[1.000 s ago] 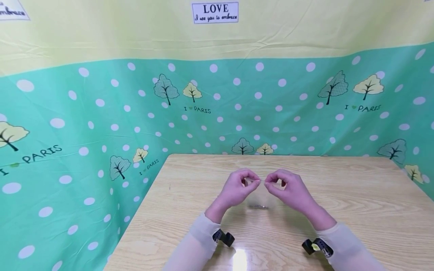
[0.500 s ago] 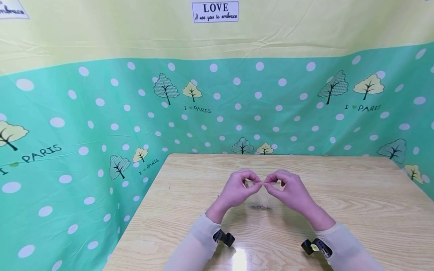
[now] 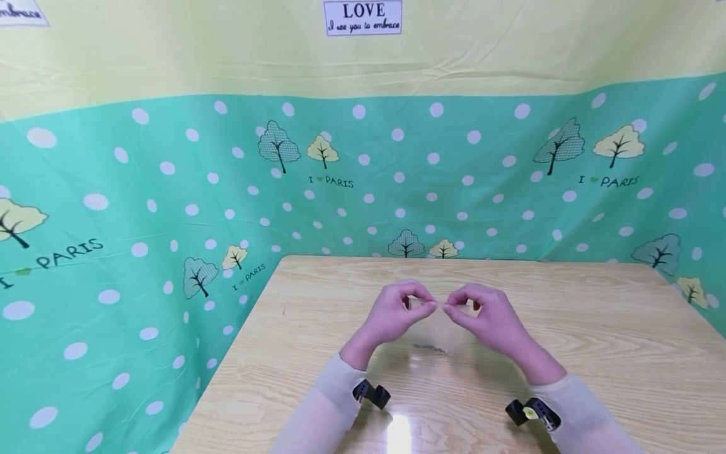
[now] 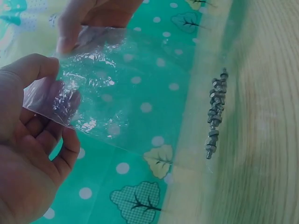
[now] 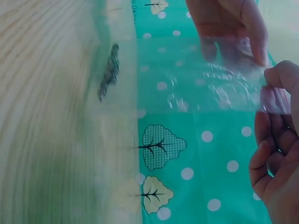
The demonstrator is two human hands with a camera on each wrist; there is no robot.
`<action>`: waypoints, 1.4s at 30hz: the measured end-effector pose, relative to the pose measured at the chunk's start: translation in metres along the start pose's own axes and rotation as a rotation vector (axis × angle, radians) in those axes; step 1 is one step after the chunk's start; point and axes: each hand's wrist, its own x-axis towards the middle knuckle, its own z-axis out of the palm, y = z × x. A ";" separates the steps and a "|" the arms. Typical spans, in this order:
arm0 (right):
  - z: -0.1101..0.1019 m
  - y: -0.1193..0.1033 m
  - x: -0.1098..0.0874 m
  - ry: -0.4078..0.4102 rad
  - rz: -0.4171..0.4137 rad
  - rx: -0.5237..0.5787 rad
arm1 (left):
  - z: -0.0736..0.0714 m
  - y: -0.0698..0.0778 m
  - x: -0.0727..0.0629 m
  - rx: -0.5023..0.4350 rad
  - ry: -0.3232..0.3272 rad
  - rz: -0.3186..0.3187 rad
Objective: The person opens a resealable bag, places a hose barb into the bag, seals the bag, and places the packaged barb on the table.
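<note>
Both hands pinch the top edge of a clear plastic bag (image 4: 135, 93) between thumb and forefinger. My left hand (image 3: 391, 315) grips one side of that edge, my right hand (image 3: 492, 316) the other, with the fingertips close together in the head view. The bag hangs down from them, and a row of small metal bolts with nuts (image 4: 216, 114) lies along its bottom fold. In the right wrist view the bolts are blurred, and the see-through film (image 5: 177, 88) stretches from the fingers toward the tabletop.
A light wood-grain table (image 3: 595, 328) lies under the hands. Behind it and to the left hangs a green and yellow curtain (image 3: 317, 214) with dots and trees. Each wrist wears a small black camera (image 3: 372, 395) on a strap over the sleeve.
The fingertips come together, then part slightly. The bag's bottom with the bolts sways a little right, then back left. Both hands keep their pinch on the top edge.
</note>
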 end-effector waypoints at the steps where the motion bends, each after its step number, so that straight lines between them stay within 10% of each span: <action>1: -0.002 0.000 0.000 -0.002 0.013 -0.004 | -0.001 -0.001 0.000 -0.004 0.007 -0.008; 17: -0.018 0.001 0.003 -0.054 0.119 -0.011 | -0.016 -0.004 0.000 -0.049 0.091 -0.073; 42: -0.048 0.005 0.003 -0.278 0.242 0.101 | -0.023 -0.001 -0.003 -0.132 -0.002 -0.123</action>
